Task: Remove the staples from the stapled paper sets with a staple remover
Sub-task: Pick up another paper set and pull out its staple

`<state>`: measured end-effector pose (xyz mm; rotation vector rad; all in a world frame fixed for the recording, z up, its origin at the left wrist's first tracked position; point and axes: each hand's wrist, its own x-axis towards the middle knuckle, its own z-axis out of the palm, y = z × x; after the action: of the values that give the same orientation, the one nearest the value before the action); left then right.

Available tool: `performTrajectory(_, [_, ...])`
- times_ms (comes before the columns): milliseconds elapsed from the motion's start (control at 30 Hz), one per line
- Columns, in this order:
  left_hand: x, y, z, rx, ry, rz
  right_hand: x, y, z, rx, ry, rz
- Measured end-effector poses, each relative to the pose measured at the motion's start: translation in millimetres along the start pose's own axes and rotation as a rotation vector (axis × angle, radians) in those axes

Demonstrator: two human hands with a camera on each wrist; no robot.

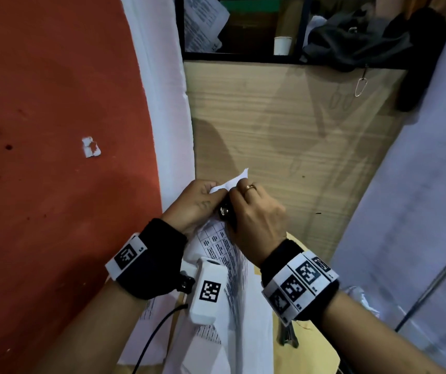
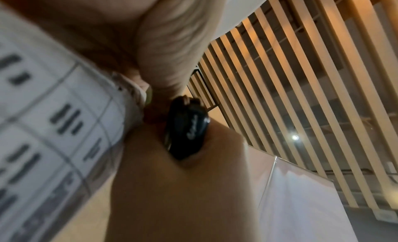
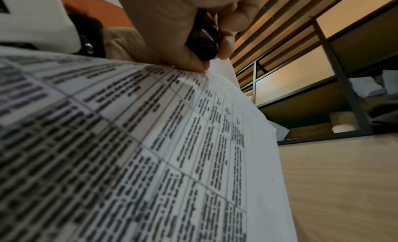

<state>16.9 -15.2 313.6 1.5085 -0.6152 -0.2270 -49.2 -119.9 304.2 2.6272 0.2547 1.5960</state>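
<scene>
Black plastic shows between the two hands: the staple remover (image 1: 226, 211) sits in the right hand (image 1: 257, 217), fingers curled tight round it, its nose pointing away from the person at the top corner of the paper set (image 1: 218, 245). The left hand (image 1: 196, 203) pinches that same corner, thumb on top, lifting it off the wooden desk (image 1: 284, 125); the sheets trail back toward the person between the wrists. So the staple should lie just ahead of the right fingertips, both hands touching at the corner, though no view shows the staple itself. From the head view the tool is nearly buried by knuckles. The left wrist view gives its black body (image 2: 186, 129) side on, wedged against the right palm. The right wrist view shows the thumb tip (image 3: 194, 62) pressing the printed table page (image 3: 150, 143).
</scene>
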Motion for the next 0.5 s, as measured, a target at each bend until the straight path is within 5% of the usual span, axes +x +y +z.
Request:
performTrajectory(133, [-4, 3, 2, -0.002, -0.017, 0.002, -2, 2, -1, 0.081, -0.068, 0.125])
performTrajectory(333, [-3, 14, -5, 0.113, -0.048, 0.080, 7, 9, -4, 0.846, -0.188, 0.726])
performTrajectory(500, [-3, 20, -8, 0.116, -0.092, 0.079, 12, 16, -6, 1.114, -0.218, 0.747])
